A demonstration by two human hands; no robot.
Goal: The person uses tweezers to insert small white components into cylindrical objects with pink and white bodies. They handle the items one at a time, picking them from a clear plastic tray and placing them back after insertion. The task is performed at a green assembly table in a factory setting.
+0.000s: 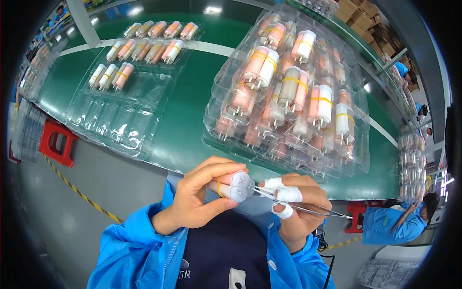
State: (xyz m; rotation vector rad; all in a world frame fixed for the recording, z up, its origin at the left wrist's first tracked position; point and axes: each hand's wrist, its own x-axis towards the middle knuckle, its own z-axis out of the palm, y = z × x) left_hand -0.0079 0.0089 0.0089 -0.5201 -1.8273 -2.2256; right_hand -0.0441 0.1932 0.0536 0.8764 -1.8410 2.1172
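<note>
My left hand is closed round a bundle of pink and pale cylinders, bound by a yellow band, with their whitish ends turned to the right. Thin steel tweezers are pinched in my right hand, whose fingertips are wrapped in white tape or finger covers. The tweezers' tips reach the whitish end face of the bundle; whether they grip anything there is too small to tell. Both hands are raised in front of my body, just off the near edge of the green bench.
A tall pile of transparent trays with similar banded bundles stands ahead to the right. Farther left, another transparent tray holds rows of bundles at its far end. Red stools stand beside the bench. At the right, a co-worker wears blue.
</note>
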